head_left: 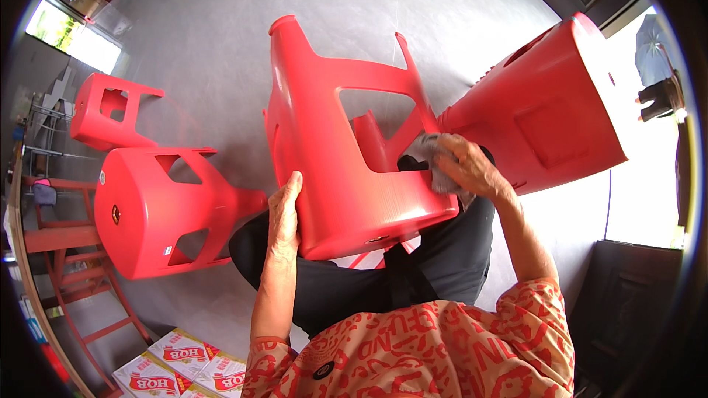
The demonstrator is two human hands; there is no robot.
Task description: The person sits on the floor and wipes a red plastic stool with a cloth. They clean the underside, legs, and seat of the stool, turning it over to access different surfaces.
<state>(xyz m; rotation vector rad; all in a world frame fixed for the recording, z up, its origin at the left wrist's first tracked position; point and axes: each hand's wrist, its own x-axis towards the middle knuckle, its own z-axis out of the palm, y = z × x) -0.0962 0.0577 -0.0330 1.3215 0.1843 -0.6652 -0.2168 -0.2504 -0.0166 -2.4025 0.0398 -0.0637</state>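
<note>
A red plastic stool (pixel 324 140) lies tilted across my lap, its legs pointing away from me and its seat toward me. My left hand (pixel 285 210) presses against the stool's left side near the seat, thumb up along the edge; its other fingers are mostly hidden. On the opposite side, my right hand (pixel 468 166) grips a grey cloth (pixel 428 151) and holds it against the stool's right leg, beside the square opening. Part of the cloth hangs below the fingers.
Close on the right stands a larger stack of red stools (pixel 546 110). Two red stools, one nearer (pixel 147 210) and one farther (pixel 110 112), lie on their sides at the left. Cartons (pixel 177 357) sit at lower left, near a reddish-brown wooden rack (pixel 81 280). Grey floor (pixel 206 22) spreads ahead.
</note>
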